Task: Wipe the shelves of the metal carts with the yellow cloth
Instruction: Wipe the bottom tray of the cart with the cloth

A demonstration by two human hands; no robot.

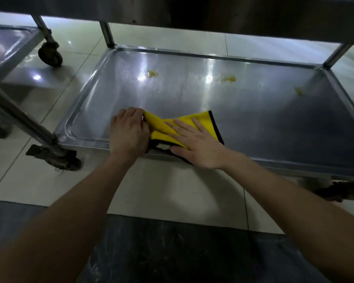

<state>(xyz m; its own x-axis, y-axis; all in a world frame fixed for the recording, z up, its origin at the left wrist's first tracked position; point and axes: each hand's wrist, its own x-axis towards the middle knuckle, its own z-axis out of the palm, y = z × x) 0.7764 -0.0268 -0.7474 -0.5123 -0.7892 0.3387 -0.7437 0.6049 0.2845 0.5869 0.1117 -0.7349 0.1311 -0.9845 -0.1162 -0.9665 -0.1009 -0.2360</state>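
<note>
Evidently barely begun: left hand [129, 133] grips the yellow cloth [161, 125], right hand [194, 144] presses it flat, fingers straight — stains [152, 73] sit unwiped at twelve o'clock.

Yellow cloth [161, 123] with black edging, silver shelf [253, 111], yellowish stains [152, 73]

Dim, bluish light, white glare streaks on the steel shelf [192, 88], wide-angle bending at edges.

Likely commercial kitchen — stainless wheeled carts [213, 94]; tiled floor [172, 190]; yellowish food residue [152, 73] on shelf.
</note>
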